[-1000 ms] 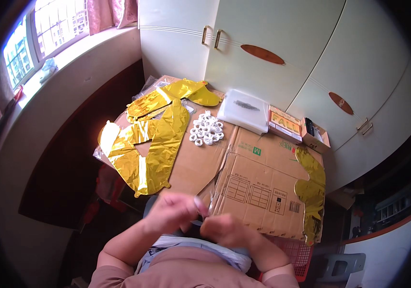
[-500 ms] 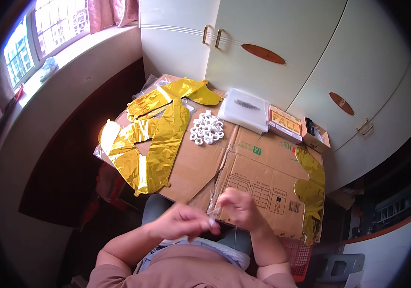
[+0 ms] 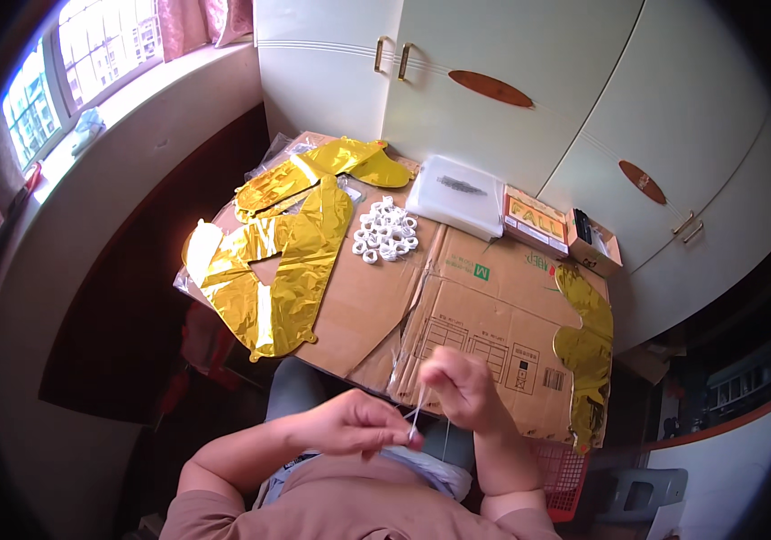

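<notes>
Just in front of my body, my left hand (image 3: 358, 423) pinches a small white bundle (image 3: 413, 434) between thumb and fingertips. My right hand (image 3: 459, 387) is closed around a thin white string (image 3: 419, 408), which runs taut down to that bundle. Another thin strand hangs below my right hand. On the cardboard (image 3: 376, 315) beyond my hands lies a pile of small white coils (image 3: 385, 230). Flat gold foil balloons (image 3: 300, 261) lie left of the pile, and another gold foil balloon (image 3: 583, 346) lies along the right edge.
At the back of the cardboard stand a translucent white plastic case (image 3: 455, 198), an orange-and-white box (image 3: 534, 220) and a small open carton (image 3: 590, 243) holding dark items. Pale cabinets (image 3: 502, 45) rise behind. A red plastic basket (image 3: 554, 481) and a grey stool (image 3: 642, 495) are low at the right.
My hands have moved slightly apart, the left a little lower and the right a bit to the right. The string between them now shows as a straight line.
</notes>
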`<state>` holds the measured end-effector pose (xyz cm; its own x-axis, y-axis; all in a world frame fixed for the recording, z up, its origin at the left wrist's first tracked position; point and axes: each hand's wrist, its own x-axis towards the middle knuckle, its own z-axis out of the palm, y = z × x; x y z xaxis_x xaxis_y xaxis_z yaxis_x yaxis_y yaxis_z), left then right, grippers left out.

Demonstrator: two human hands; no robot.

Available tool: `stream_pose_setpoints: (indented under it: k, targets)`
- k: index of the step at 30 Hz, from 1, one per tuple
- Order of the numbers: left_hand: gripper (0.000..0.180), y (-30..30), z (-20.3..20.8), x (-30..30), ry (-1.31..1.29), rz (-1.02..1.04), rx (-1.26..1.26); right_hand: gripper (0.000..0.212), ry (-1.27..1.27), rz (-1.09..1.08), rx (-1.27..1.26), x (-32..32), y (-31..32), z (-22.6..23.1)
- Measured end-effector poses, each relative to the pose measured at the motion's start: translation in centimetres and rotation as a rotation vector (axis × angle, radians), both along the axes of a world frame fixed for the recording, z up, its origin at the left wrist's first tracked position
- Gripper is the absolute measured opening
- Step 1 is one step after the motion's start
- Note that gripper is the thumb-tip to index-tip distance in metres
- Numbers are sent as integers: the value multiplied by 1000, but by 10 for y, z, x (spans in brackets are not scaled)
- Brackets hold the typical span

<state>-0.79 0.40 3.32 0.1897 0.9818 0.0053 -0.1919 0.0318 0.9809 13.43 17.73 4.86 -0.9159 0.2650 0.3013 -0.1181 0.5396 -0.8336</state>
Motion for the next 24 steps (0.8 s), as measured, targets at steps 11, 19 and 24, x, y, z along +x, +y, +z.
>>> stream_pose_setpoints:
  k: [11, 19, 24]
  targets:
    - [19, 0, 6, -22, -286, 346, 56, 10, 46, 228, -19, -7, -7, -41]
    - [26, 13, 7, -17, -252, 546, -26, 11, -29, 236, -77, -14, -5, -29]
    - [18, 10, -11, 4, 380, 189, 138, 12, 26, 12, -9, -23, 9, -13]
